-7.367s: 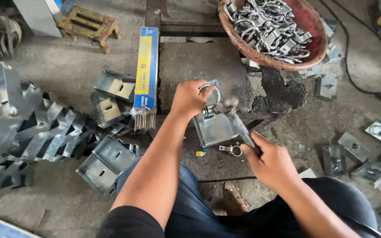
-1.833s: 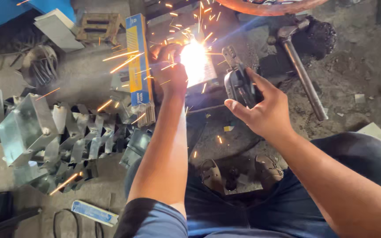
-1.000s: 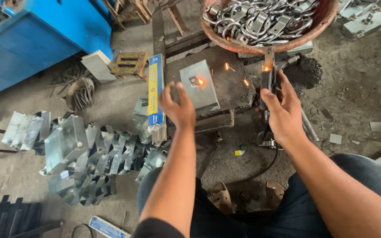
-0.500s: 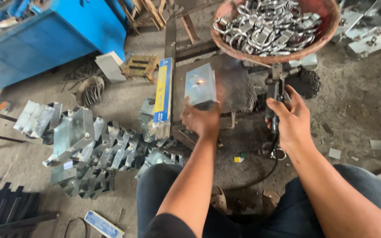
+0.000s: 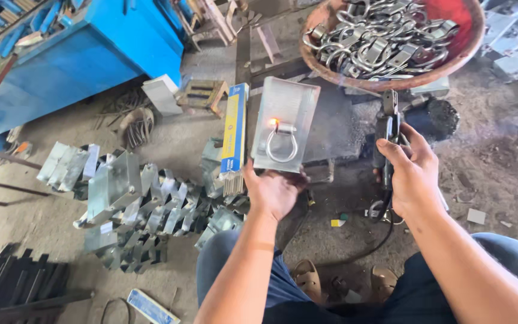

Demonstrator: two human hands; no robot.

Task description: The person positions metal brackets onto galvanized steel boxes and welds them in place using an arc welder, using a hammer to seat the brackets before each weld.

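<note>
**Grey metal plate with a fresh weld: handle it by the cool edge**

Grey rectangular metal plate [image 5: 286, 123] with a steel U-shaped ring [image 5: 282, 144] welded on it is lifted above the dark work block, tilted toward the camera. At the far left stands a blue metal cabinet [image 5: 73, 60]; before it, a heap of folded galvanised brackets [image 5: 133, 204] lies on the floor. A yellow-and-blue box of welding rods [image 5: 234, 138] stands just beside the plate.

The left hand [image 5: 274, 192] grips the plate's lower edge, fingers closed on it. One end of the ring glows orange, so in my judgement the grip should stay low, well apart from that spot.

The right hand [image 5: 412, 174] is closed around a black electrode holder [image 5: 388, 135], best kept pointing away. Behind it sits a round red-brown basin of steel rings [image 5: 457, 54].
</note>
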